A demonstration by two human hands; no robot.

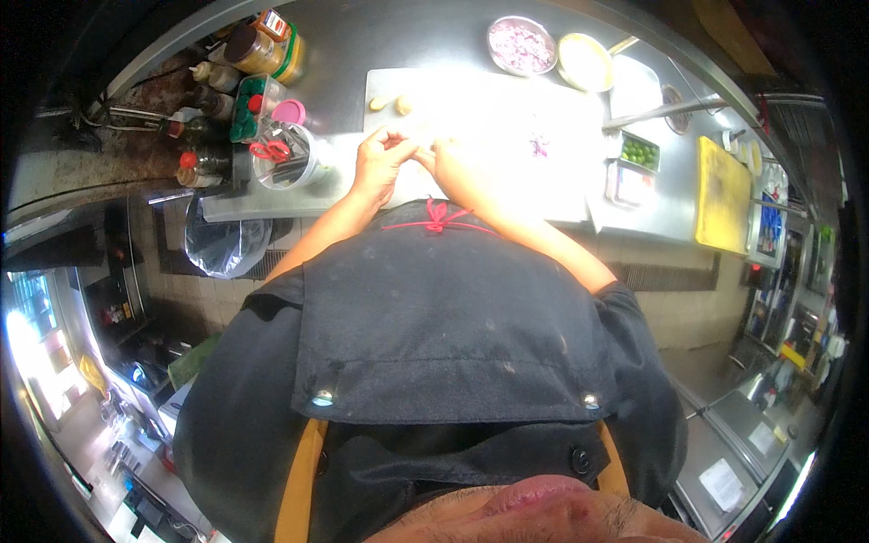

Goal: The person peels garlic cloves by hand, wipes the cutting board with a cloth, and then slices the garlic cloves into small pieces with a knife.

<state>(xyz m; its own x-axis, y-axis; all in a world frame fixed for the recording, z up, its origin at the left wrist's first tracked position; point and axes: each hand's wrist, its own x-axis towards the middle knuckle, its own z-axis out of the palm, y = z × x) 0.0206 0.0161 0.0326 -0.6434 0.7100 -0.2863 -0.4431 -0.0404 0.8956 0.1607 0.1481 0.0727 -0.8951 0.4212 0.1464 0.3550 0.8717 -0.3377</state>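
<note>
My left hand (pixel 379 163) and my right hand (pixel 458 170) meet over the near part of a white cutting board (pixel 489 183), their fingertips close together. Strong glare washes out the space between the fingers, so any small thing held there cannot be made out. Just beyond my left hand, two small tan pieces of food (pixel 403 105), possibly ginger, lie on the board. To the right of my right hand is a little scatter of chopped red onion (pixel 540 144). Behind the board stands a metal bowl of diced red onion (pixel 521 46).
Beside that bowl sits another bowl (pixel 585 62) with overexposed contents. A clear tub of utensils (pixel 288 159) with red-handled scissors (pixel 269 151) stands left, near jars (pixel 254 51). Rightward are a container of limes (pixel 639 151) and a yellow cutting board (pixel 724 195). A lined bin (pixel 227 237) is below left.
</note>
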